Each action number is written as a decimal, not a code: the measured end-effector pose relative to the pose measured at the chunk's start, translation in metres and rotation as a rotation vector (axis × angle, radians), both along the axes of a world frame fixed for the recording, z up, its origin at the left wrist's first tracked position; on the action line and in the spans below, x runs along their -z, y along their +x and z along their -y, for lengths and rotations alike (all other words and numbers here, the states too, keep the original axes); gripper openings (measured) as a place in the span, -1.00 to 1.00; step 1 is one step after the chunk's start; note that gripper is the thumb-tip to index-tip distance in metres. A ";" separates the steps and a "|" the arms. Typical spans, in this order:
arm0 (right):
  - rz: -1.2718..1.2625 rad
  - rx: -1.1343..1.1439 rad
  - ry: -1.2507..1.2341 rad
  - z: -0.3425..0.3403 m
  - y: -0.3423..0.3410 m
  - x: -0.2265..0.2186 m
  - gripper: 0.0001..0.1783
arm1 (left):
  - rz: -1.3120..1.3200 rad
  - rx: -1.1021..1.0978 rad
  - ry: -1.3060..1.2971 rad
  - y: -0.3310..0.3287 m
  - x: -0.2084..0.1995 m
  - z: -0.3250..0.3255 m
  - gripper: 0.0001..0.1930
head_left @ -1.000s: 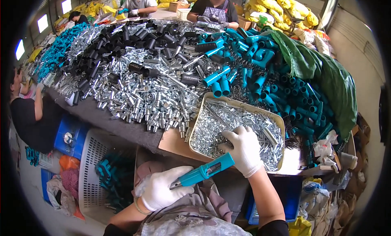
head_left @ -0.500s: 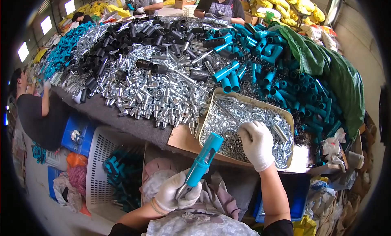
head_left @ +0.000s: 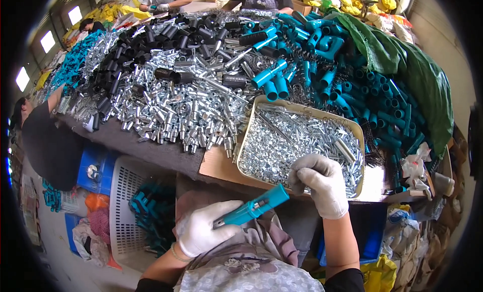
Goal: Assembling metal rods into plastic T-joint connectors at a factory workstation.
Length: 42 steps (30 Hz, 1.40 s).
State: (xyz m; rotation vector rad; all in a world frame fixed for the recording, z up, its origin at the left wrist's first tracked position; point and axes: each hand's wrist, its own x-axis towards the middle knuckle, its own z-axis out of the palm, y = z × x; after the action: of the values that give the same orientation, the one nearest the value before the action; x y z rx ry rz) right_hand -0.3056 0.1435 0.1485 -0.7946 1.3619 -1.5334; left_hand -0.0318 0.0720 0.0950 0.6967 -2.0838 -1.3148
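Here, the long worktable [head_left: 146,148] ahead of me is heaped with silver metal fittings [head_left: 176,111], black tubes [head_left: 166,40] and teal plastic handles [head_left: 342,75], with a green tarp [head_left: 417,75] bunched along its right side. Below its edge to my left stands a white perforated basket [head_left: 123,201] holding more teal parts. A shallow metal tray [head_left: 302,141] of small silver screws and pins sits at the near edge. My gloved right hand [head_left: 322,184] hovers over the tray's front rim, fingertips pinched together; whether a small part is in them I cannot tell. My gloved left hand [head_left: 201,231], over my lap, is wrapped tight around a teal handle [head_left: 254,209] angled up toward my right.
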 end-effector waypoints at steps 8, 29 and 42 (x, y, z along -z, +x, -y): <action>-0.299 -0.197 0.119 -0.010 0.013 0.002 -0.90 | 0.171 0.080 -0.525 0.007 -0.021 0.007 -0.48; -1.041 -0.405 -0.256 -0.034 0.050 0.036 -0.48 | 0.174 0.171 -0.690 0.017 -0.022 0.010 -0.57; -1.043 -0.496 -0.301 -0.043 0.049 0.068 -0.51 | 0.239 0.415 0.033 0.027 0.011 0.015 -0.50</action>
State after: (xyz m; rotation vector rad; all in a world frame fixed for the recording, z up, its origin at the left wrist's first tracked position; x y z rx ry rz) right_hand -0.2562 0.1865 0.0809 -2.1330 1.4394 -0.9147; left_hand -0.0045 0.0571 0.0841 0.4666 -2.5021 -1.5509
